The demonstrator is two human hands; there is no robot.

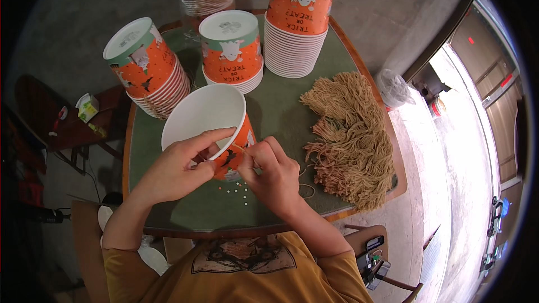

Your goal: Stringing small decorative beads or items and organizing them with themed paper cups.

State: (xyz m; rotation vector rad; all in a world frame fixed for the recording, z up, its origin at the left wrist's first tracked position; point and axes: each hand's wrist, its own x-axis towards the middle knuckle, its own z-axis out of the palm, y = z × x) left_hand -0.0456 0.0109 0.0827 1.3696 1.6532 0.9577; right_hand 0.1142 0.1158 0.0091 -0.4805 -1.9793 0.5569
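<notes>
One orange paper bucket (199,109) leans over the green table (282,106) before me; the left hand (181,164) holds its rim with half-bent fingers, the right hand (272,172) has thumb and finger pinched on a thin cord (240,147) by the bucket's wall.

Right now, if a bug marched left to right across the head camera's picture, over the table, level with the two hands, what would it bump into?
Left hand → bucket's orange side → right hand → brown string pile.
</notes>
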